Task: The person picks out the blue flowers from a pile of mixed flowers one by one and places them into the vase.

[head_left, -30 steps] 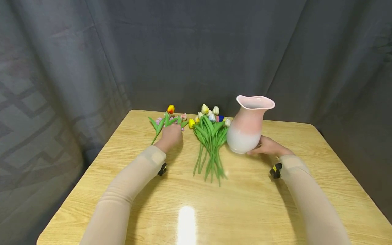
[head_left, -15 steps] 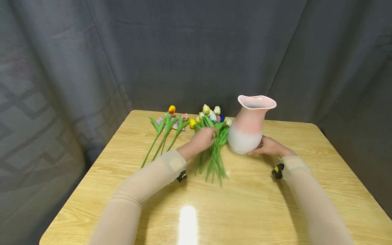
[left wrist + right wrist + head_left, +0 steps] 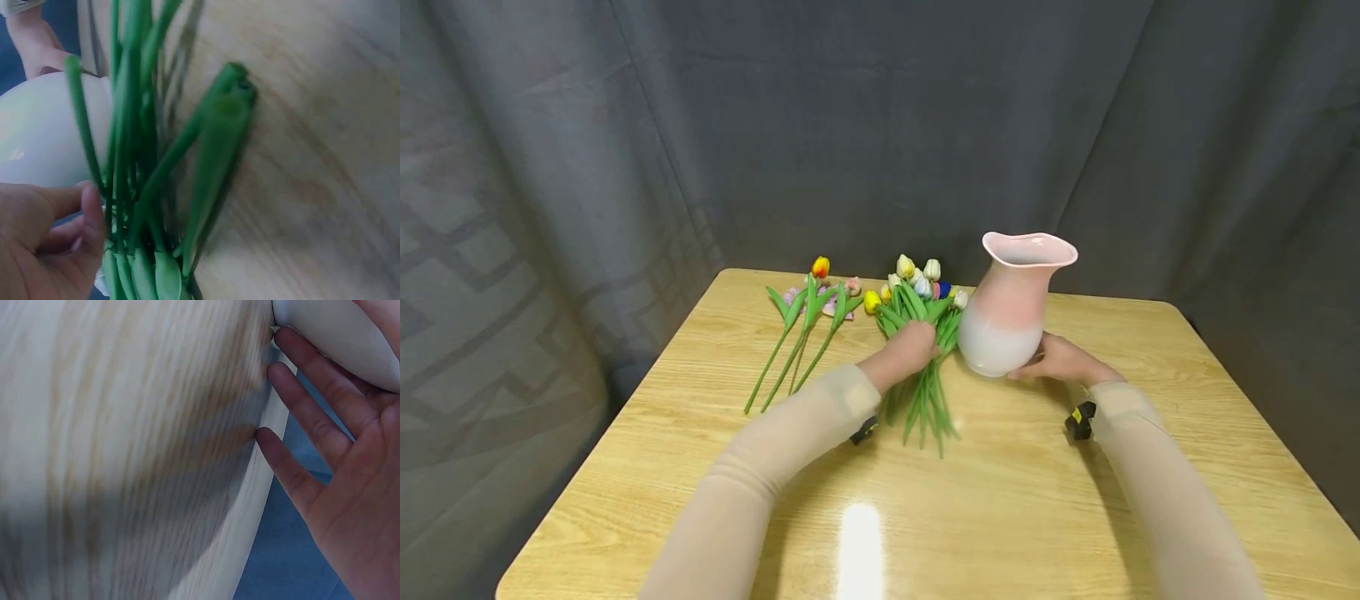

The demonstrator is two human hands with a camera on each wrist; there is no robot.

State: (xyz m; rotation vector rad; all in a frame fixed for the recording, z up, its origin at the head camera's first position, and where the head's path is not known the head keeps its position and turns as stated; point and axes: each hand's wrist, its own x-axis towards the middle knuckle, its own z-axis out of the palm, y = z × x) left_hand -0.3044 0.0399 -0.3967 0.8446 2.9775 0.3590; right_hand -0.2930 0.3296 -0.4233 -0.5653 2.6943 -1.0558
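Observation:
A pink-and-white vase (image 3: 1011, 304) stands upright on the wooden table (image 3: 1000, 500). My right hand (image 3: 1060, 358) rests against its lower right side. In the right wrist view the fingers (image 3: 312, 419) are straight beside the vase (image 3: 337, 331). A bunch of tulips (image 3: 921, 292) lies just left of the vase, heads pointing away from me. My left hand (image 3: 910, 348) lies over its green stems. In the left wrist view the thumb (image 3: 94, 212) and curled fingers pinch the stems (image 3: 156, 169), with the vase (image 3: 37, 137) close behind.
Three separate tulips (image 3: 805, 321) lie further left on the table, stems towards me. A dark curtain (image 3: 880, 125) hangs behind and to both sides of the table. The near half of the tabletop is bare shiny wood.
My left hand has left the three tulips on the left and moved right onto the big bunch, then closed on its stems. The right hand and vase have barely moved.

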